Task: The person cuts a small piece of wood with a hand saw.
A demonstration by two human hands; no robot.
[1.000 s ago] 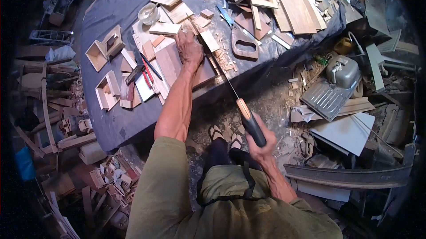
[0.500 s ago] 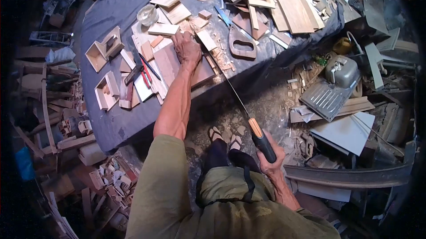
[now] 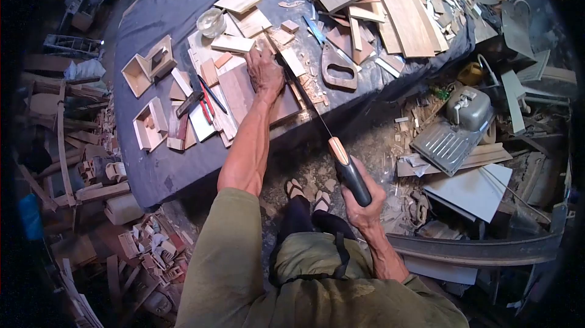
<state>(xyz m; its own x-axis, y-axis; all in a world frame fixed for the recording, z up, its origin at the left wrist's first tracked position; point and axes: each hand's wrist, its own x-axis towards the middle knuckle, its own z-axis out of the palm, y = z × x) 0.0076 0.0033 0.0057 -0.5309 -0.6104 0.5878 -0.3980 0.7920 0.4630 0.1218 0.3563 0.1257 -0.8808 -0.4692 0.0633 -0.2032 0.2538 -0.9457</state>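
Note:
My right hand (image 3: 365, 199) is wrapped round the black and orange handle of a handsaw (image 3: 349, 175). Its thin blade runs forward over the table edge and passes just right of my left hand (image 3: 265, 73). The fingers of that hand are curled and press down on a piece of wood whose shape they mostly hide. Under and beside the left wrist lies a flat brown board (image 3: 239, 89). Right of the blade is a pale wooden block (image 3: 293, 63), with sawdust and small offcuts around it.
On the dark cloth-covered table (image 3: 177, 172) are small wooden boxes (image 3: 149, 124), red-handled pliers (image 3: 207, 108), a glass jar (image 3: 211, 22) and a second handsaw (image 3: 339, 69). Boards (image 3: 402, 11) are piled at the back right. A metal sink (image 3: 454, 130) lies among floor scrap.
My right hand and the saw have moved forward, towards the table. The left hand stays on the wood, and the whole view has shifted slightly.

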